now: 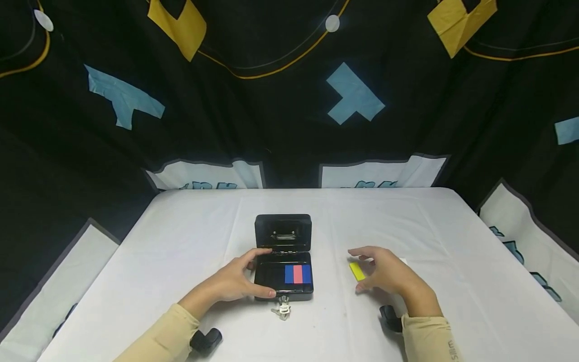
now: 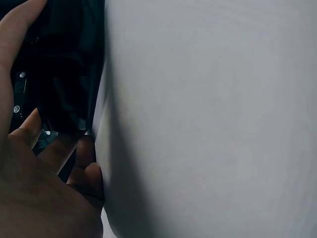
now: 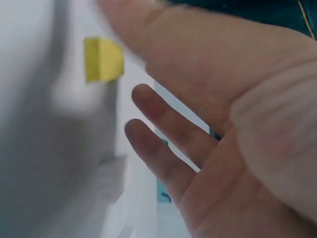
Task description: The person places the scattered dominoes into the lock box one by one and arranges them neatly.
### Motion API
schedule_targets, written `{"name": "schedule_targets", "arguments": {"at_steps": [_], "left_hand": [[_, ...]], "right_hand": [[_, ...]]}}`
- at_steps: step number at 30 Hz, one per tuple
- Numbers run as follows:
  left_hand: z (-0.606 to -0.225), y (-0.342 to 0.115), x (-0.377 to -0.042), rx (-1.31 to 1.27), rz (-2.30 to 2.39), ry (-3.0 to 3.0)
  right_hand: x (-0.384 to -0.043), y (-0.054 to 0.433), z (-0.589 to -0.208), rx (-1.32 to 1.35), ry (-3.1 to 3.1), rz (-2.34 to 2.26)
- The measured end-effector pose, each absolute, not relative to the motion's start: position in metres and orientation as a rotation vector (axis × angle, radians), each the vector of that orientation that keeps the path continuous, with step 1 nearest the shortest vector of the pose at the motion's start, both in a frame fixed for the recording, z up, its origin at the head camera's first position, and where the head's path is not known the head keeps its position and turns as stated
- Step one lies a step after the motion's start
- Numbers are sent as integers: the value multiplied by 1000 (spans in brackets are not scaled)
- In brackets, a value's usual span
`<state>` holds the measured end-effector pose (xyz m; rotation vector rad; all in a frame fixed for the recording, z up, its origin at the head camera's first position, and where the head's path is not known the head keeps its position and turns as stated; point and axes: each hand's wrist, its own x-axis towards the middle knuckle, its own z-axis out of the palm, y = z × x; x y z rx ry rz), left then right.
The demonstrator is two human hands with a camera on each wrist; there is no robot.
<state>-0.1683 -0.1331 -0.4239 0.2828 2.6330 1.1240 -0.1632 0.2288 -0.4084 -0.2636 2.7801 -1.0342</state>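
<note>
A black cash box (image 1: pixel 271 296) stands with its lid (image 1: pixel 283 226) raised. Two blue blocks (image 1: pixel 289 274) with a pink block (image 1: pixel 297 274) between them lie in its right side. My left hand (image 1: pixel 235 279) holds the box by its left side, thumb at the front edge and fingers towards the hinge; the left wrist view shows these fingers against the black box (image 2: pixel 69 64). To the right, a yellow block (image 1: pixel 357 271) lies between the spread thumb and fingers of my right hand (image 1: pixel 384 271). In the right wrist view a gap shows between the fingers and the yellow block (image 3: pixel 104 59).
Small keys (image 1: pixel 283 309) hang at the front of the box. A white piece (image 1: pixel 403 261) lies behind my right hand, partly hidden, and whitish blocks (image 3: pixel 111 178) show in the right wrist view. The white-covered table (image 1: pixel 203 216) ends at a dark curtain (image 1: pixel 271 125).
</note>
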Motion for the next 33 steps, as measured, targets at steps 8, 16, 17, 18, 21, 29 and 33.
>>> {"name": "schedule_targets", "arguments": {"at_steps": [8, 16, 17, 18, 21, 29, 33], "left_hand": [[-424, -135, -168, 283, 1138, 2622], [-425, -135, -168, 294, 1137, 2626], [-425, -135, -168, 294, 1134, 2625], [-425, -135, -168, 296, 1127, 2627], [-425, -136, -168, 309, 1108, 2629], [-426, -137, -166, 332, 1124, 2616], [-426, -137, -165, 349, 1139, 2614]], "right_hand": [[-162, 228, -413, -253, 2815, -880], [-164, 228, -414, -294, 2817, -937], [-164, 227, -414, -297, 2815, -957], [-164, 227, -413, -300, 2814, -974], [-163, 225, -412, -279, 2805, -1026], [-165, 219, -414, -303, 2775, -1185], [-166, 216, -414, -399, 2739, -1304]]}}
